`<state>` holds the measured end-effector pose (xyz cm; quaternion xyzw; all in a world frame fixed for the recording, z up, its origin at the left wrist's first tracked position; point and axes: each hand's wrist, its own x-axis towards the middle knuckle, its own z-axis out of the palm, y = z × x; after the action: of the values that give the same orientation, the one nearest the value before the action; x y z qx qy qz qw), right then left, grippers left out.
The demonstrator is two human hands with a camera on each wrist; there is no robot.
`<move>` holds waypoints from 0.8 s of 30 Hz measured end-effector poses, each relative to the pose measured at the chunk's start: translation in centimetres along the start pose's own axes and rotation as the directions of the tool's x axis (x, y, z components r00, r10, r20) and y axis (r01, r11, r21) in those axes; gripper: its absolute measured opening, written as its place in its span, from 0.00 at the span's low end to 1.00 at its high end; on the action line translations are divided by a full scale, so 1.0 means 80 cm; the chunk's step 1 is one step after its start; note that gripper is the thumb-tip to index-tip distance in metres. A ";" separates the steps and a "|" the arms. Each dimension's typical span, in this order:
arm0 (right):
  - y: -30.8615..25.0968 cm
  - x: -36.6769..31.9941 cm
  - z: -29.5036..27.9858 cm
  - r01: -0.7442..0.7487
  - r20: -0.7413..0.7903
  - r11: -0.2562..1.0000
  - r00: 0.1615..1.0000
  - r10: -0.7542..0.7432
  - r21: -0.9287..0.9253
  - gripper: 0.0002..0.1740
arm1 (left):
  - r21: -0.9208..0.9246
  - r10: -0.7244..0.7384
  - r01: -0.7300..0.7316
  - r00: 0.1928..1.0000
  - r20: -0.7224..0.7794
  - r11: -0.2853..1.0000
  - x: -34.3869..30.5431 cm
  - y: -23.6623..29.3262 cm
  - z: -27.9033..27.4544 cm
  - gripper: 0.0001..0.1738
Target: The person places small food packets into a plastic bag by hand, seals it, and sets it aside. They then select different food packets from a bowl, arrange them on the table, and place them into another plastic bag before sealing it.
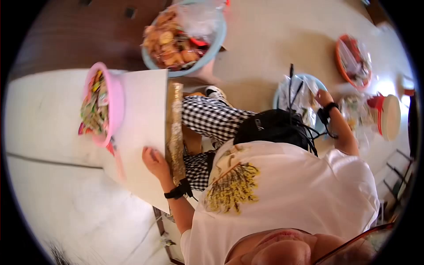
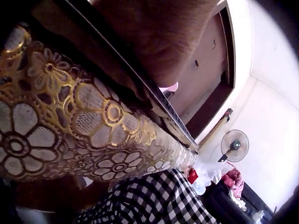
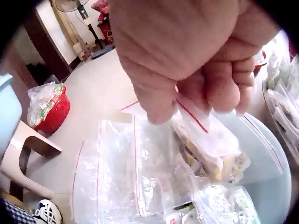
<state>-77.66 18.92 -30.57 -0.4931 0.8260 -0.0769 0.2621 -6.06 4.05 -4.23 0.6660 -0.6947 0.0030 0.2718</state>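
At the right of the head view, my right hand (image 1: 324, 98) reaches down over a light blue basin (image 3: 276, 186) of clear zip bags. Its thumb and fingers pinch the top of a clear zip bag (image 3: 210, 135) with a red seal line, in the right wrist view. Small printed packets show inside that bag. Other clear bags (image 3: 117, 172) with red strips lie in front of it. My left hand (image 1: 155, 162) rests on the white tabletop (image 1: 145, 110) near its edge, fingers loosely bent and holding nothing. Beside it hangs gold lace trim (image 2: 112, 114).
A pink basin (image 1: 115, 106) of small packets stands on the table. Beyond the table is a blue basin (image 1: 223, 33) of wrapped snacks. A red basket (image 3: 58, 112) and a beige stool (image 3: 18, 149) stand on the floor. A lidded container (image 1: 391, 117) is at far right.
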 end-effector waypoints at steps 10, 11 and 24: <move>0.129 0.210 -0.088 0.665 0.211 0.552 0.714 -0.668 -0.503 0.07 | 0.009 -0.024 0.024 0.999 -0.046 1.000 -0.003 -0.007 -0.018 0.21; 0.033 0.190 -0.159 0.649 0.120 0.297 0.517 -0.847 -0.701 0.07 | -0.015 -0.063 0.062 0.997 -0.040 0.998 -0.002 -0.005 -0.027 0.22; -0.818 0.038 -0.391 0.962 -0.212 0.191 0.150 -0.966 -0.192 0.08 | 0.279 -0.607 0.569 0.791 0.072 0.774 -0.032 -0.124 -0.116 0.35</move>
<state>-44.07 -20.65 20.20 -0.8895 0.3510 -0.2914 0.0277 6.50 8.69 -0.85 0.8760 -0.4644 -0.0504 0.1196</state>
